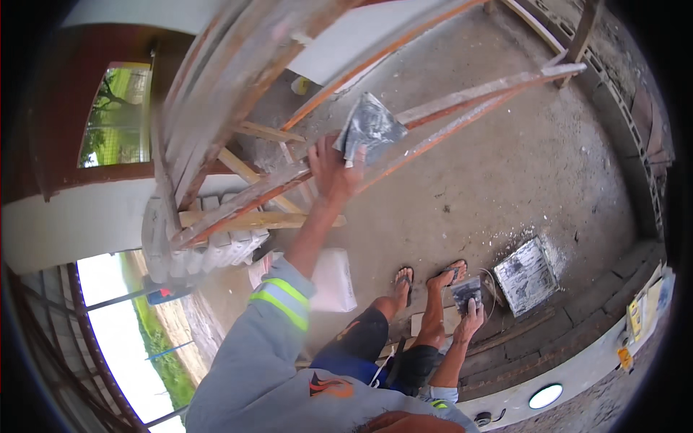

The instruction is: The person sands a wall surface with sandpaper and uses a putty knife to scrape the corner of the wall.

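Note:
My left hand [334,173] is raised to the wooden scaffold, fingers closed round a flat square plate [372,130] smeared with grey-white putty. That hand also lies against a scaffold beam [274,184]; whether its fingers grip the wood too, I cannot tell. Low at my right side, my right hand [471,317] is closed on a small dark rectangular scraper [466,292] with pale smears on it. Beyond the scraper, a square tray [528,276] coated in white putty lies on the floor, with white crumbs around it.
Long scaffold timbers [491,90] slant across the upper view, close to my left arm. White sacks [333,280] lie by my left side, with more bags [216,249] stacked behind. Concrete blocks [613,115] line the right edge. A bucket-like rim [494,292] shows near my right foot.

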Demonstrator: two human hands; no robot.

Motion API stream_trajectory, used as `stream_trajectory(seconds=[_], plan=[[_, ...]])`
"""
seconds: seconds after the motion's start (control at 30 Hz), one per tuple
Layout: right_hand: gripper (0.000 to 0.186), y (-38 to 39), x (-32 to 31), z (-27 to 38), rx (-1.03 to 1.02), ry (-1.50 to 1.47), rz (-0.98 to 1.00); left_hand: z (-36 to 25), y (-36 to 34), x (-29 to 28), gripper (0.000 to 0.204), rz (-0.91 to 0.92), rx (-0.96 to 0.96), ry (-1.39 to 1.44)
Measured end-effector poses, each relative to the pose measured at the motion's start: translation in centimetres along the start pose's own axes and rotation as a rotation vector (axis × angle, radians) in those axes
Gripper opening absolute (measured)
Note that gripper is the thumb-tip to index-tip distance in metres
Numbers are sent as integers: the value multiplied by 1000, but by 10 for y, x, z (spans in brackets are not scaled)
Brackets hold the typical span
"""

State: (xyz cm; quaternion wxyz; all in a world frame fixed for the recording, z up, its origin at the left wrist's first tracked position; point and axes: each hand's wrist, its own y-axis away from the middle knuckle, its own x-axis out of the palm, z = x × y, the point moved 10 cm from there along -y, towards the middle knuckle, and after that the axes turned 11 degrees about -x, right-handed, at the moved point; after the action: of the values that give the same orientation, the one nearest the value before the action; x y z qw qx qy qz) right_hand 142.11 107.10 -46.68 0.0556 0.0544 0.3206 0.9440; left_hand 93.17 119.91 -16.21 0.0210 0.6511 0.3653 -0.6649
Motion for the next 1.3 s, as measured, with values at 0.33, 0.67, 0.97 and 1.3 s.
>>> stream_trajectory(seconds=[0.33, 0.67, 0.97, 1.3], plan=[[53, 136, 147, 214, -224, -22, 514, 46, 220, -136, 32, 571, -199, 720], [24, 364, 380, 58, 69, 162, 1010, 436, 520, -279, 61, 613, -1215, 375], [26, 584, 612, -5, 276, 184, 1538, 570, 689, -391, 57, -29, -1901, 325], [31, 675, 781, -71, 755, -311, 1605, 478, 802, -385, 43, -967, -2418, 903]])
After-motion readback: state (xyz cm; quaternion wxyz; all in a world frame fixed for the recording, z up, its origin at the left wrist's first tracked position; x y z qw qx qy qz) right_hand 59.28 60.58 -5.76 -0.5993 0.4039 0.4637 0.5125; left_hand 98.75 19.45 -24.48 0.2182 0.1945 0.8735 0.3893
